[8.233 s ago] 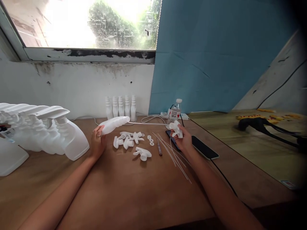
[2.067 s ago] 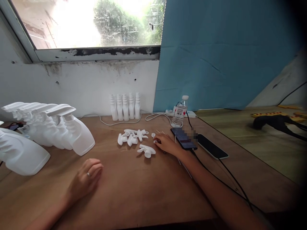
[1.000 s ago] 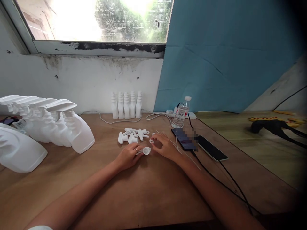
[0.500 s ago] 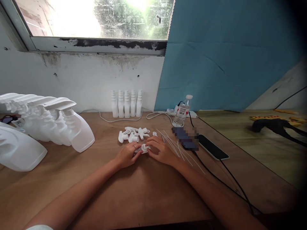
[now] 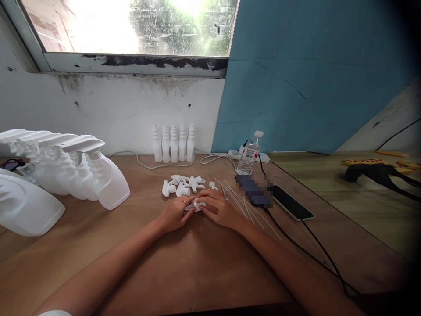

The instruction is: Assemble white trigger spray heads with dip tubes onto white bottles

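- The left hand [image 5: 176, 214] is curled around a small white plastic spray head [image 5: 196, 205], gripping it low at the brown wooden bench [image 5: 197, 267].
- The right hand [image 5: 222, 211] has bent fingers on the spray head's round end; I cannot tell if they grip it.
- More white plastic spray heads [image 5: 183, 188] lie in a bunch just past the hands.
- Long thin whitish tubes [image 5: 246, 205] lie beside the right hand.
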The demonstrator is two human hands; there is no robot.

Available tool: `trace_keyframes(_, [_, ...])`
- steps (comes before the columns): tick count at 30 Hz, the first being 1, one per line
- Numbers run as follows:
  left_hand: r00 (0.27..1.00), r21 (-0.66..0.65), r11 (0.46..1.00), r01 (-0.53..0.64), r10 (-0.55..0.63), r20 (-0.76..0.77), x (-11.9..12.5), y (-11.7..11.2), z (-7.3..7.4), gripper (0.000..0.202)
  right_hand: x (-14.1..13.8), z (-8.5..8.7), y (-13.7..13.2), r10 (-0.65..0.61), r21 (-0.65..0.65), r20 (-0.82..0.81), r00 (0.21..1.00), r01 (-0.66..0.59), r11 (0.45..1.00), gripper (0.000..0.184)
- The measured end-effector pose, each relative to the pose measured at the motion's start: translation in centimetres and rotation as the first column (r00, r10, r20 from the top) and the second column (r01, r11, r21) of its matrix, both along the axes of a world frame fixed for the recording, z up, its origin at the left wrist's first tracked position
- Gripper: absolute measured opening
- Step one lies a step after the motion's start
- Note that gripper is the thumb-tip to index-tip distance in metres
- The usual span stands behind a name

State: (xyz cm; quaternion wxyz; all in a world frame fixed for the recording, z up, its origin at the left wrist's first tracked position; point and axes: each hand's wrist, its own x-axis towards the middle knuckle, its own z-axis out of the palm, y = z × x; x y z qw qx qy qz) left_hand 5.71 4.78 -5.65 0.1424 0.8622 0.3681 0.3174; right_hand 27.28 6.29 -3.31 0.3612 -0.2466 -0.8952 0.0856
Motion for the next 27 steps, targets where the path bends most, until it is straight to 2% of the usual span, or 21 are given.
trace_keyframes(4, [1.0,-0.013,0.999,-0.029,0.029,0.002,0.0,-0.1,-0.1,0.042,0.1,-0.2,0.0,-0.021,-0.01,-0.01,1.0,0.021,1.0,0.01])
trace_keyframes(8, [0.998,0.038,0.999,-0.032,0.034,-0.059,0.1,-0.2,-0.1,0.03,0.2,0.1,0.1,-0.011,0.018,0.049,0.999,0.01,1.0,0.01])
trace_keyframes(11, [0.994,0.1,0.995,-0.004,0.015,-0.106,0.1,-0.1,0.1,0.028,0.2,0.4,0.0,-0.013,0.023,0.097,0.995,0.011,1.0,0.013])
trace_keyframes(16, [0.995,0.11,0.994,-0.002,0.013,-0.098,0.0,-0.1,0.3,0.033,-0.1,0.7,-0.2,-0.159,0.09,0.173,0.972,0.145,0.985,0.018])
trace_keyframes(18, [0.996,0.093,0.996,-0.002,0.01,-0.089,0.0,0.0,0.2,0.033,-0.3,0.6,-0.2,-0.176,0.087,0.193,0.965,0.162,0.983,0.02])
trace_keyframes(23, [0.997,0.078,0.997,-0.009,0.015,-0.073,0.1,0.0,0.1,0.029,-0.4,-0.2,0.0,-0.069,-0.076,0.105,0.992,0.077,0.994,0.021])
trace_keyframes(27, [0.998,0.081,0.997,-0.013,0.018,-0.063,0.1,0.0,0.1,0.025,-0.4,-0.8,0.2,0.055,-0.242,-0.004,0.998,-0.054,0.969,0.026])
